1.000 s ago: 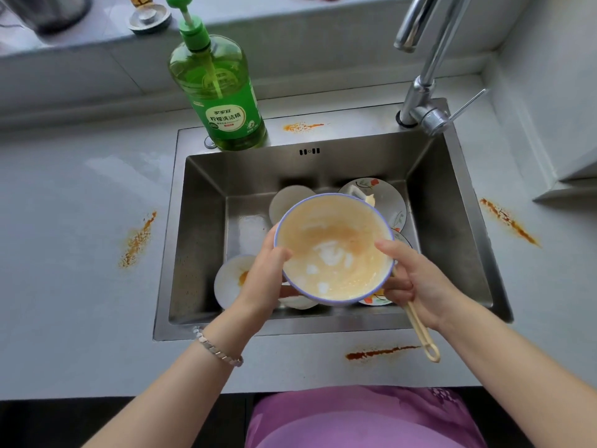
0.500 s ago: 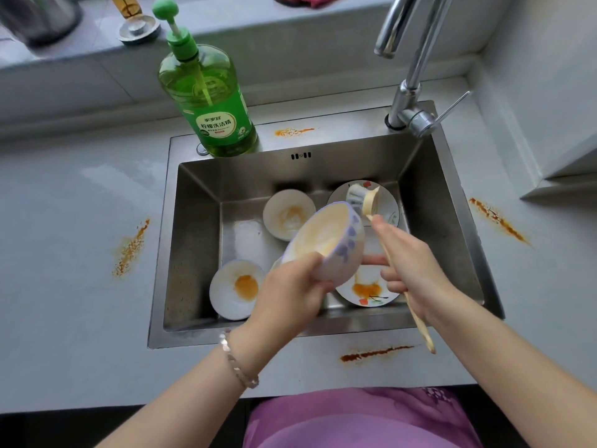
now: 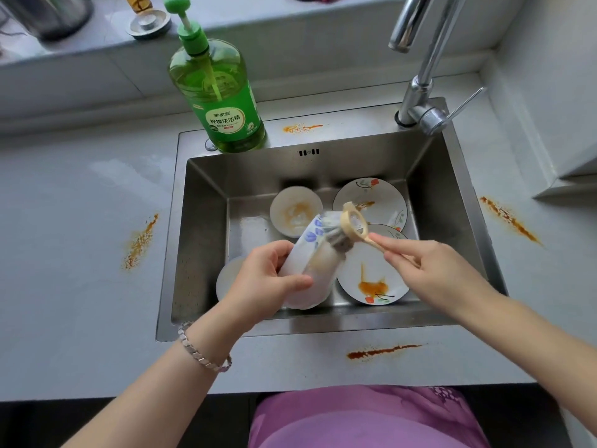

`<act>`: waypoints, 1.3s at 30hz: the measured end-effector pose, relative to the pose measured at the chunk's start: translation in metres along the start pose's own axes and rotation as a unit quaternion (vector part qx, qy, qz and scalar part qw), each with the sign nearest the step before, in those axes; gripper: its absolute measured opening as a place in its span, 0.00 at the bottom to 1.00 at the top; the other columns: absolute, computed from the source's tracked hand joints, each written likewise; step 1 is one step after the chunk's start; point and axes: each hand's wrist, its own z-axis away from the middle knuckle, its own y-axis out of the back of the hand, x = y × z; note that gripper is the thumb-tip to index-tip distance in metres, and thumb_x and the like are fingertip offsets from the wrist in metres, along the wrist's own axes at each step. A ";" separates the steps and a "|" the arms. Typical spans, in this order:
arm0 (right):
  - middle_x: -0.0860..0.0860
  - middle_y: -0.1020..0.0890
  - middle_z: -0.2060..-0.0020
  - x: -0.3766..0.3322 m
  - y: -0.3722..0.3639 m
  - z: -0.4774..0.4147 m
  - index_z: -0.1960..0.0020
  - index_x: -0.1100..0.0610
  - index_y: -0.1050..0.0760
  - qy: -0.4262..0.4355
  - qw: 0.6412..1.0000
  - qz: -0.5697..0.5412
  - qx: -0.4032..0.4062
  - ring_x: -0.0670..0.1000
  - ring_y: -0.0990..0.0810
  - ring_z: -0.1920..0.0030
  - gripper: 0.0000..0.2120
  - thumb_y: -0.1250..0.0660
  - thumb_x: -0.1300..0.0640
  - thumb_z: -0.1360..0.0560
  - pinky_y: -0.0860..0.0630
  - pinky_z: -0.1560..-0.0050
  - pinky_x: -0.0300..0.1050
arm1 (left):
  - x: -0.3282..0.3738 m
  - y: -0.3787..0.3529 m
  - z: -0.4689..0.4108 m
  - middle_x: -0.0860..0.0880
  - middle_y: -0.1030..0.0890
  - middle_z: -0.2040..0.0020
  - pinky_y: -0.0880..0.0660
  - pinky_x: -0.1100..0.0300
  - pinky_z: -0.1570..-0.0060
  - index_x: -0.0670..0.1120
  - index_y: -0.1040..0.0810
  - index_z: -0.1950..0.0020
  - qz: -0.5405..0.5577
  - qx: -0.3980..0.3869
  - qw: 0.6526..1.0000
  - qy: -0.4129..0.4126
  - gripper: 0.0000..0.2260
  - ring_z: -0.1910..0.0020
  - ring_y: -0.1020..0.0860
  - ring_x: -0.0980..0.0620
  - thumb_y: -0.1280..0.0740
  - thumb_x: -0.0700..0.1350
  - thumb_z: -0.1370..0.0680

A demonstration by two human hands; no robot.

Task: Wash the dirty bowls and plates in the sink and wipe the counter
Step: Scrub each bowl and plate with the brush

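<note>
View: head camera, looking down into the sink (image 3: 206, 221).
Change, bowl: half a second ago the blue-flowered bowl (image 3: 298, 258) showed part of its smeared inside. Now its outer wall faces up, foot toward 6 o'clock and rim toward 12, and the inside is out of sight.
Change, brush: the head of the dish brush (image 3: 353, 221) stood behind the rim. Now its bristles lie on the bowl's outer wall, near the rim.
Change, handle: its tail stuck out below the right hand before and is hidden now.
Count, held: one bowl, one brush.
Count, sink floor: four dishes.
- stained bowl (image 3: 295, 210) at 12 o'clock
- far flowered plate (image 3: 371, 195) at 1 o'clock
- near flowered plate (image 3: 371, 279) at 4 o'clock
- white dish (image 3: 226, 276) at 8 o'clock, half hidden behind the left hand
Count, stains: four orange-brown streaks.
- On the counter (image 3: 80, 286): left streak (image 3: 140, 242) at 9 o'clock, right streak (image 3: 507, 219) at 3, front streak (image 3: 381, 350) at 6.
- On the sink's back rim: back streak (image 3: 302, 127) at 12.
Count, other: one green soap bottle (image 3: 219, 92) at 11 o'clock and one faucet (image 3: 420, 76) at 1 o'clock.
Left hand (image 3: 268, 279): fingers and thumb curl round the bowl's lower half, at its 8 o'clock side.
Right hand (image 3: 433, 273): pinches the brush handle, forefinger stretched along it, at 3 o'clock of the bowl.
Hands: apart, with the bowl between them, above the sink's front half.
</note>
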 end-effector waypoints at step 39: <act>0.45 0.33 0.74 -0.044 -0.020 -0.009 0.32 0.35 0.38 0.049 0.990 0.121 0.055 0.50 0.33 0.69 0.20 0.45 0.52 0.20 0.35 0.65 0.45 | 0.016 0.007 -0.005 0.54 0.18 0.64 0.23 0.69 0.66 0.49 0.23 0.58 0.035 0.081 0.996 -0.022 0.17 0.68 0.21 0.65 0.30 0.26 0.33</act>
